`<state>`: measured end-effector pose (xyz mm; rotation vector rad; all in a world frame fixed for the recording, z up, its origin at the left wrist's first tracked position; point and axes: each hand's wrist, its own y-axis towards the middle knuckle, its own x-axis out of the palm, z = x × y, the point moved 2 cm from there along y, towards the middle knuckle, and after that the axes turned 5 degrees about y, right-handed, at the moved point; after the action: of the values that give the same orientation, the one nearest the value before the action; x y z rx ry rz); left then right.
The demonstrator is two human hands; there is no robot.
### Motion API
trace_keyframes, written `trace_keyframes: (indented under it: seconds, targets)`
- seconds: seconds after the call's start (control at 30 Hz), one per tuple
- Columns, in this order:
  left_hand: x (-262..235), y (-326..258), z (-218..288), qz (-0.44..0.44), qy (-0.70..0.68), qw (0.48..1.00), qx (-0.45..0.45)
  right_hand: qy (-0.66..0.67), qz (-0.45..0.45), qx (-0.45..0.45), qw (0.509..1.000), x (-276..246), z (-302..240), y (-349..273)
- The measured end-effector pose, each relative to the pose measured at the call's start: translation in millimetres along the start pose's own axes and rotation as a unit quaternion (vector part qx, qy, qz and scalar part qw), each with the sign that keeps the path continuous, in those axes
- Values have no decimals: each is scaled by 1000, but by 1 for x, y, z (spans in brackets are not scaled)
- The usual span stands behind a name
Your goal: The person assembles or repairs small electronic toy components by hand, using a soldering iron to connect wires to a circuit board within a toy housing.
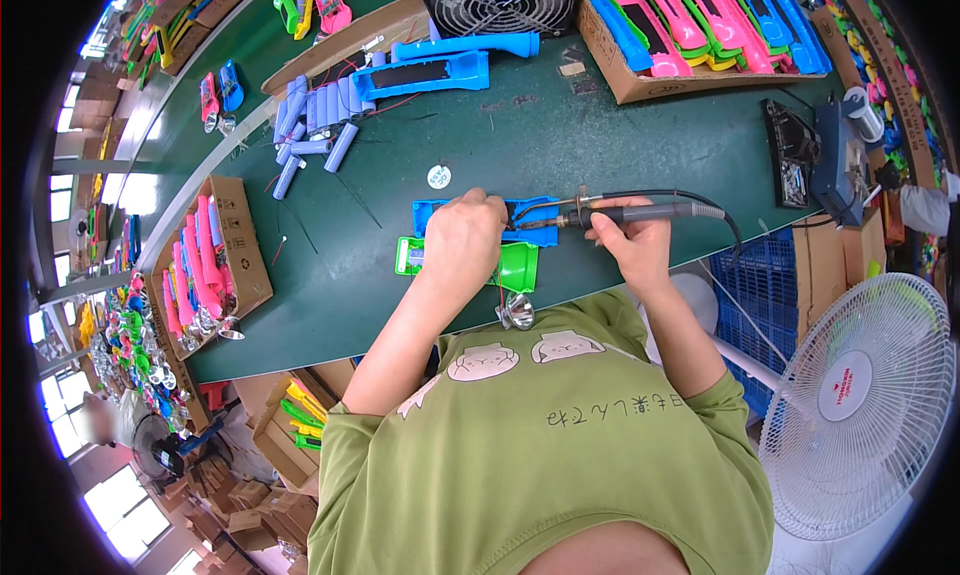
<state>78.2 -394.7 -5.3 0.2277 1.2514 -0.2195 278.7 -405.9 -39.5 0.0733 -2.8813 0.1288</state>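
In my right hand (637, 247) is a soldering iron (655, 213) with a dark handle, gripped like a pen, and a thin metal tube and black cable run along it. Its tip points left over a blue plastic housing (541, 237) lying on the green bench. My left hand (466, 237) is closed over the middle of that housing, fingers pointing down; whatever they pinch is hidden beneath them. Against the near side of the blue part lies a green plastic housing (518, 269), partly covered by my left hand. A shiny lamp reflector (517, 312) on a red wire sits at the bench edge.
Purple battery cells (322, 107) and a blue shell (425, 76) lie far left of centre. Beyond stand a black fan (495, 7) and a carton (660, 87) of coloured shells. A soldering station (838, 170) is at right, another carton (247, 243) at left, a white fan (855, 405) near right.
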Motion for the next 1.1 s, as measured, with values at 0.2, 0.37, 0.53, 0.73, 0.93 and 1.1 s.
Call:
trace_keyframes:
  seconds: [0.2,0.37,0.53,0.73,0.93,1.1]
  targets:
    - [1,0,0,8,3,1000,1,-15,2,-49,999,0,-6,-8]
    - [1,0,0,9,6,1000,0,-78,-1,-151,985,12,-24,-31]
    - [0,0,1,12,3,1000,4,-263,-128,-218,931,38,-8,-29]
    - [-2,-1,3,11,13,1000,-4,-269,-191,-175,928,40,14,-26]
    - [-37,-5,-15,61,-153,986,40,-270,-199,-202,920,34,3,-11]
    - [-43,-28,-28,29,-120,976,178,-298,-225,-206,904,24,-18,17]
